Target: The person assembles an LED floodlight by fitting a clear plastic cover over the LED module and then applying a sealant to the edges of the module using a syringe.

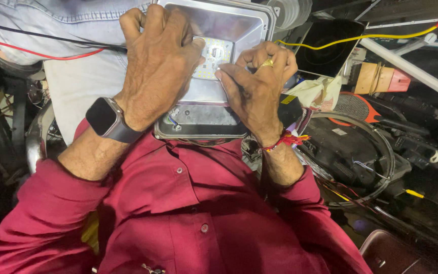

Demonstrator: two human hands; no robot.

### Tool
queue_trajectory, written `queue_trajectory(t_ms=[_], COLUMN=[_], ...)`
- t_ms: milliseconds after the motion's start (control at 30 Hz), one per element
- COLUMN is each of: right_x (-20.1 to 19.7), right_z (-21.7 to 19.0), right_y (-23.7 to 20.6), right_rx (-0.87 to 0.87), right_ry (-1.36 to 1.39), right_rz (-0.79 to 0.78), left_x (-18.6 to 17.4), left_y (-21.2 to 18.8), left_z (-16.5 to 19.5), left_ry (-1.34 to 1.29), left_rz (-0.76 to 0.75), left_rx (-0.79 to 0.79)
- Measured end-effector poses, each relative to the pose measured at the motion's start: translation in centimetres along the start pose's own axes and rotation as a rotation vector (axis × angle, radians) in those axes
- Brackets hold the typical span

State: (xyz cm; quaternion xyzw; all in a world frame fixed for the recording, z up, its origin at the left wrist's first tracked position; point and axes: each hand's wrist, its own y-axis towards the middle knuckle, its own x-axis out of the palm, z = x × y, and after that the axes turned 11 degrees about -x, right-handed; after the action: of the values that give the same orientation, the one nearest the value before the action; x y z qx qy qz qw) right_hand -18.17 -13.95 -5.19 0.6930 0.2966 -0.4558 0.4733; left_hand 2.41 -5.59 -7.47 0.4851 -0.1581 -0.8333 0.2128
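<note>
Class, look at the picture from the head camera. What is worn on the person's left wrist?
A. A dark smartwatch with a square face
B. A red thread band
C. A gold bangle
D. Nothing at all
A: the left hand, resting on the metal floodlight housing, has a dark smartwatch with a square face on its wrist; the red thread band is on the right hand's wrist.

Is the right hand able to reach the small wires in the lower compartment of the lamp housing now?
Probably yes. The right hand rests on the lamp housing, just beside the wires, and nothing covers that compartment. The left hand lies above them, not over them.
</note>
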Motion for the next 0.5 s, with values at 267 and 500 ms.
queue_trajectory(t_ms=[267, 500], right_x=[0.18, 0.35], right_z=[-0.08, -0.01], right_y=[0.13, 0.38], right_rx=[-0.001, 0.01], right_ry=[0.014, 0.026], right_rz=[0.008, 0.005], left_x=[0.01, 0.38], left_y=[0.05, -0.14], left_z=[-0.14, -0.66], left_ry=[0.001, -0.006], left_rz=[-0.031, -0.029], left_rx=[-0.017, -0.011])
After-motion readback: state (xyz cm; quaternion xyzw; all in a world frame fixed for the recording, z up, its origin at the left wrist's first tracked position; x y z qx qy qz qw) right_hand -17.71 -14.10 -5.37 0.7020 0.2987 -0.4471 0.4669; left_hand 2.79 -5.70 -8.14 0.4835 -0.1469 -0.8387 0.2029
